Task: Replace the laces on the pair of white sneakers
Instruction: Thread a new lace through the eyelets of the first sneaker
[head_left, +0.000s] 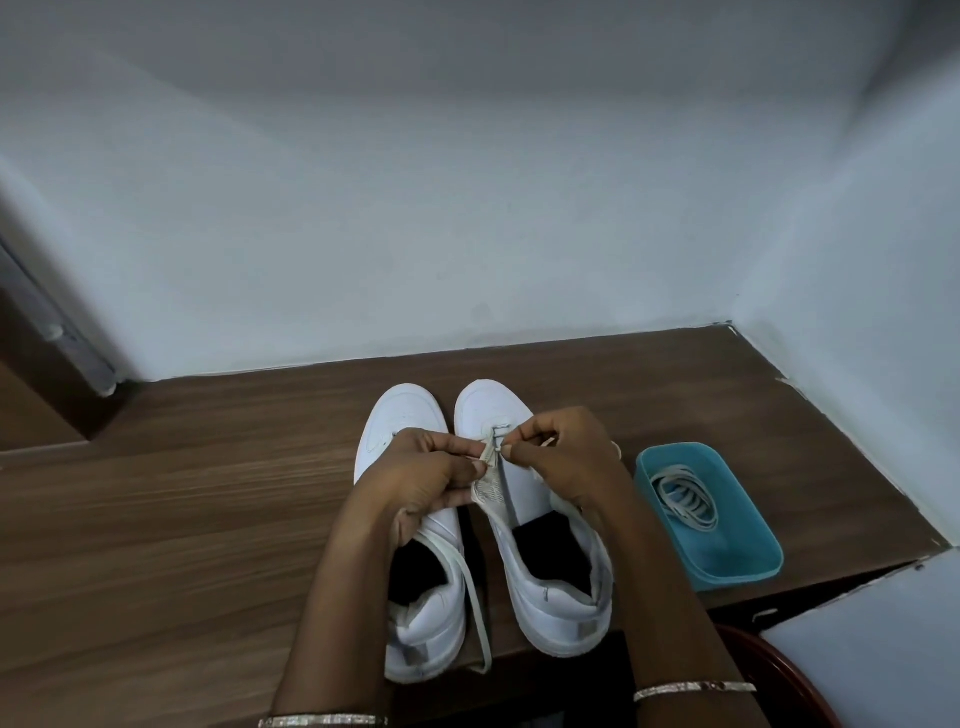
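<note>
Two thin bangles, one on the left wrist (322, 720) and one on the right (693, 691), sit closest to the lens. Beyond them two white sneakers stand side by side on the desk (182, 519), toes toward the wall, heels at the near edge.

Both hands meet over the right sneaker (561, 608). The left hand (415, 467) reaches across the left sneaker (405, 415) and pinches the tongue (491, 483) of the right one between thumb and curled fingers, pulling it up. A printed label shows on the tongue's underside, but its writing is too small to read. The right hand (566, 457) has its fingers curled, pinching a lace (548, 442) just beside the top of the tongue; one lace bar crosses the lowest eyelets ahead of the fingertips.

A loose lace end (475, 613) trails from the left sneaker's collar down between the two shoes to the desk edge.

To the right, near the right sneaker but apart from it, lies one teal tray (727, 571) holding a coil of pale laces (685, 499) — how many I cannot tell. A reddish-brown curved rim (779, 670) shows at the lower right corner.
</note>
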